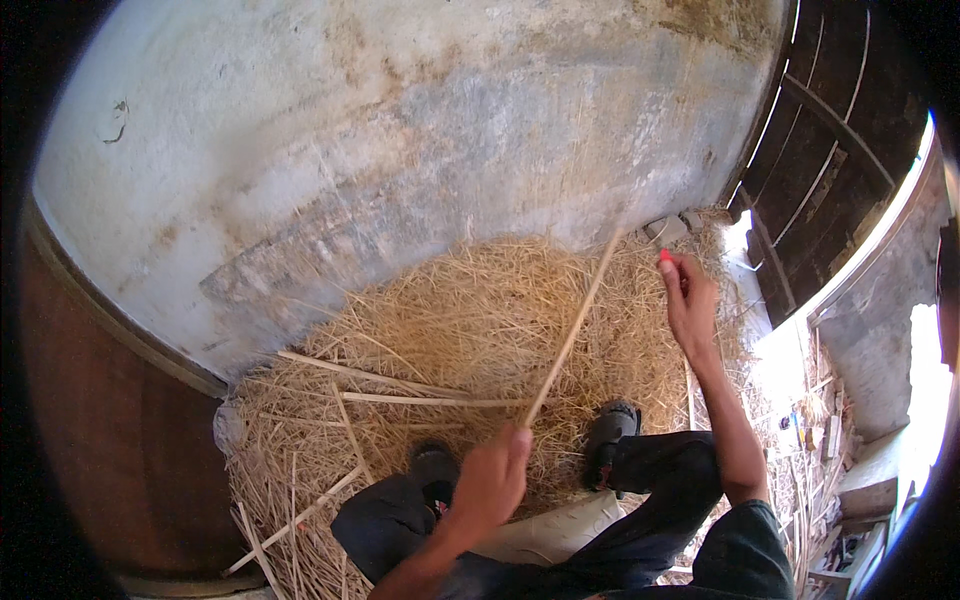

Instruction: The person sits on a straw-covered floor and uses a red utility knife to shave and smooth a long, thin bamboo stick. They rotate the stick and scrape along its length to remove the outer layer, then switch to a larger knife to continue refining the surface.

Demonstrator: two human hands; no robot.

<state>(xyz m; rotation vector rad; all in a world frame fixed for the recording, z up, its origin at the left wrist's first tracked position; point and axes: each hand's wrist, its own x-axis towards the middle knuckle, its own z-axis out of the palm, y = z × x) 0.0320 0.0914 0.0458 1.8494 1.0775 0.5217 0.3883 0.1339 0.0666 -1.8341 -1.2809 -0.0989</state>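
Note:
My left hand point(492, 480) is closed round the lower end of a long, thin, pale wooden strip point(567, 345). The strip slants up and away to the right, its far end blurred near the foot of the wall. Off to the right, my right hand point(692, 305) pinches a small bright red piece point(665, 257) between thumb and fingers. Most of that piece is hidden in the grip, so its kind is unclear. Between the red piece and the strip there is a gap.
A heap of straw and shavings point(480, 300) covers the floor against a stained wall point(420, 150). Loose pale strips point(430, 400) lie on it. My shoes point(610, 432) rest in the straw. A brown panel point(120, 420) stands left, dark boards point(830, 160) at the right.

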